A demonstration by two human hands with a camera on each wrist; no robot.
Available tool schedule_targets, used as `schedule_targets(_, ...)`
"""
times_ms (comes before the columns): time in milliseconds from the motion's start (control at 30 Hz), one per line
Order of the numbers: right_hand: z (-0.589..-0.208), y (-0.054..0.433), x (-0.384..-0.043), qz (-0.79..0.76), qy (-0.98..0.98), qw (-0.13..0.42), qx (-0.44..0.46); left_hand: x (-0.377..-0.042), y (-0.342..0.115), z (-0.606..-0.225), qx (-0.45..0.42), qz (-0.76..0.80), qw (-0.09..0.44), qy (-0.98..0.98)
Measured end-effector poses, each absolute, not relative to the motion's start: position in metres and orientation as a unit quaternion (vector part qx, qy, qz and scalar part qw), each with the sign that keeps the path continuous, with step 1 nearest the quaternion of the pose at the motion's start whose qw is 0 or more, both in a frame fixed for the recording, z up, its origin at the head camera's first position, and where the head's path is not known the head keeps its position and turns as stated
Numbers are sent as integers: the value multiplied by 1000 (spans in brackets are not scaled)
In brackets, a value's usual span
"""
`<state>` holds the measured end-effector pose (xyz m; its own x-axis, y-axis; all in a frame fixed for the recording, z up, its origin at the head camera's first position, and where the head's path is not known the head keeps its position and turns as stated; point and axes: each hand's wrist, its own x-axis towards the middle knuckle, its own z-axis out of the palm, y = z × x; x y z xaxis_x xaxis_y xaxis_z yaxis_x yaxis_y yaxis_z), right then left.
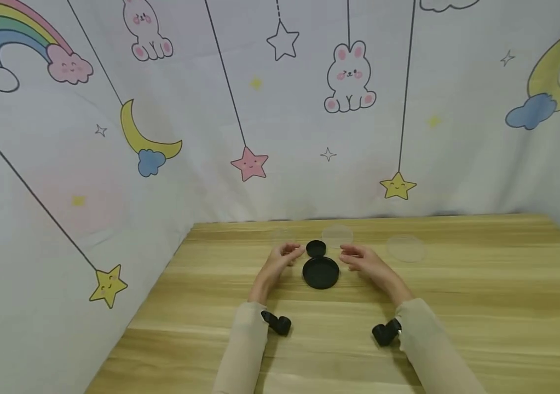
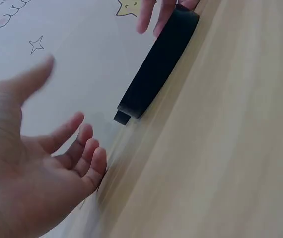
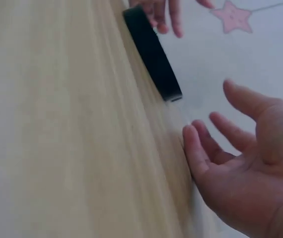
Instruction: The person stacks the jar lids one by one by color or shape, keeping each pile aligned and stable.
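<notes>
Two round black shallow dishes lie on the wooden table in the head view. The small dish (image 1: 316,249) is just behind the large dish (image 1: 321,273), their rims close together. To their left is my left hand (image 1: 280,262), thumb apart and fingers loosely bent, holding nothing. My right hand (image 1: 368,265) mirrors it on the right side, also with nothing in its grasp. Both wrist views show the large dish edge-on as a dark band (image 2: 159,59). In the right wrist view, the right hand's fingers (image 3: 195,148) rest low beside the tabletop.
Clear round discs lie toward the back of the table: one disc (image 1: 337,235) behind the dishes, another disc (image 1: 406,249) farther right, and a faint one (image 1: 284,236) behind the left hand. A printed cloth (image 1: 299,126) hangs along the table's back edge.
</notes>
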<state>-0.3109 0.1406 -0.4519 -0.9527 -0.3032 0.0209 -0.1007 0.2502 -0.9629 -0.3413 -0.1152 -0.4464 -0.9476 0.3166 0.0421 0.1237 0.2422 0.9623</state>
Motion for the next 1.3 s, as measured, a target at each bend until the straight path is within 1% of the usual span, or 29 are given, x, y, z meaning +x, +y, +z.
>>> schedule_targets(67, -449, 140, -321, -596, 787, 84, -138, -347, -111, -447, 109, 613, 44, 781)
schedule_targets(133, -448, 136, -329, -590, 790, 84, -144, -353, -108, -450, 97, 610, 22, 786)
schedule_targets(267, -448, 129, -341, -589, 794, 79, -127, -360, -98, -456, 92, 597, -3, 797)
schedule_targets(467, -449, 118, -347, -579, 804, 80, -114, -364, -90, -461, 67, 569, -20, 819)
schedule_targets(700, -449, 111, -351, -563, 815, 65, -119, -365, -87, -455, 92, 517, -19, 851)
schedule_targets(933, -453, 105, -352, -570, 817, 48, -73, -364, -88, -458, 113, 483, -26, 868)
schedule_targets(1100, -455, 105, -353, -569, 820, 31, -50, -364, -88, -459, 118, 489, -21, 864)
schedule_targets(1300, -454, 108, -356, -575, 816, 20, -54, -362, -87, -456, 124, 518, -8, 846)
